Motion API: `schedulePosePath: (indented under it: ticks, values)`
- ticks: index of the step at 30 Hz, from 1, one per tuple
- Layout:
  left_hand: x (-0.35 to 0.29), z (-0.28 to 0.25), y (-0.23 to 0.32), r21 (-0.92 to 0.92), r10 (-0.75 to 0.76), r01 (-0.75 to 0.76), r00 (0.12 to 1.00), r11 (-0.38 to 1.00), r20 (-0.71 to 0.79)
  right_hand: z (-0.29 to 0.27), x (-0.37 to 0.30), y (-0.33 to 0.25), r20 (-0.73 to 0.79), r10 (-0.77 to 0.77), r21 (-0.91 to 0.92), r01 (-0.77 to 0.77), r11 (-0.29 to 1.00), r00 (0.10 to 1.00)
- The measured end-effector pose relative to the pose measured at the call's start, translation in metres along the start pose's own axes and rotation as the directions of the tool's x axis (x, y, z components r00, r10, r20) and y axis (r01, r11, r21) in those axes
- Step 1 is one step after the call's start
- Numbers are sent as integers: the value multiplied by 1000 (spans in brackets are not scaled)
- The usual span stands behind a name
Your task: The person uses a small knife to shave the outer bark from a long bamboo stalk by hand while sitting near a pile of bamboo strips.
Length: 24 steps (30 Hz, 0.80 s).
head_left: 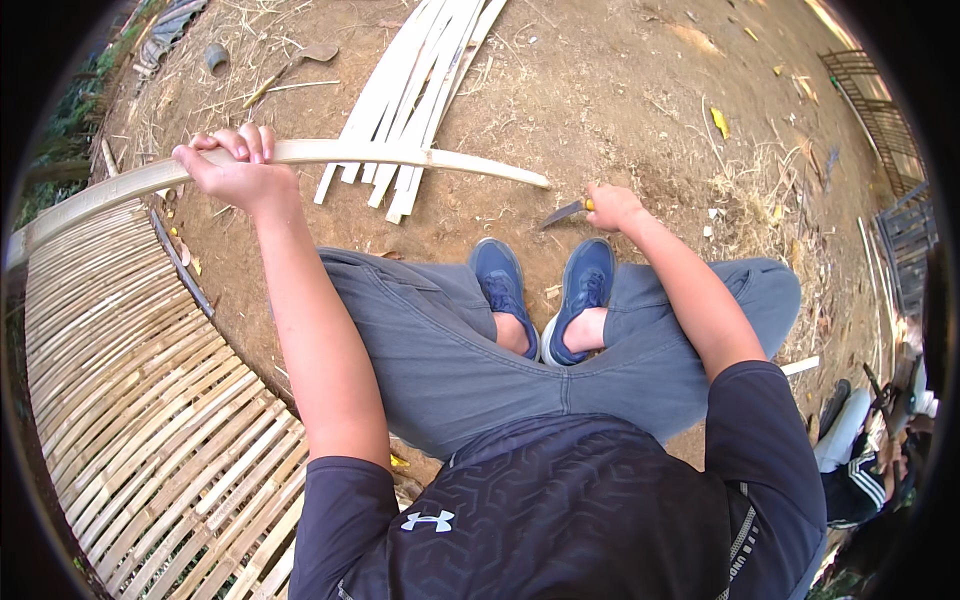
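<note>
My left hand [238, 170] is closed round a long pale bamboo strip [350, 151], held up at the left above the ground. The strip runs from the far left rim to a free end in front of my shoes. In my right hand [613, 208] is a knife [567, 213], gripped by its yellow handle. Its dark blade points left, just below and apart from the strip's free end. Beyond the held strip, several split bamboo strips [405, 120] lie fanned out on the dirt.
A slatted bamboo platform [150, 400] stands at my left. Near the far left lie a long-handled tool [290, 72] and a small grey cylinder [216, 58]. A person [865, 480] sits at the lower right, near wooden lattice frames [905, 245]. Dry straw and a yellow leaf [720, 123] litter the dirt.
</note>
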State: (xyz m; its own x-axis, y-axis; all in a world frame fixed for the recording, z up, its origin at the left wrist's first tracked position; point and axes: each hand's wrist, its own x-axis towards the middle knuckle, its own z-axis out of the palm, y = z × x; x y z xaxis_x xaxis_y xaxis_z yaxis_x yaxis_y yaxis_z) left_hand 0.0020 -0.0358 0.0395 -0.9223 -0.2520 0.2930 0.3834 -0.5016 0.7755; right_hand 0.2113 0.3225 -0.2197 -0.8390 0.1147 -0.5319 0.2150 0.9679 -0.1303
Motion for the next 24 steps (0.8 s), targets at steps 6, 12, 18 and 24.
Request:
schedulePosePath:
  ticks: [6,12,18,24]
  values:
    - [-4,7,4,-2,28,-28,1000,1000,12,-76,-26,36,-48,183,402,-149,903,982]
    - [-31,38,-6,-20,-23,25,993,999,114,-101,-47,-32,-217,272,686,-52,726,937]
    - [-27,24,-10,55,14,-21,993,998,120,-106,-50,-151,-299,108,655,121,746,948]
    - [-19,8,-9,-41,-49,60,975,997,217,-102,-20,-183,-264,2,480,130,867,965]
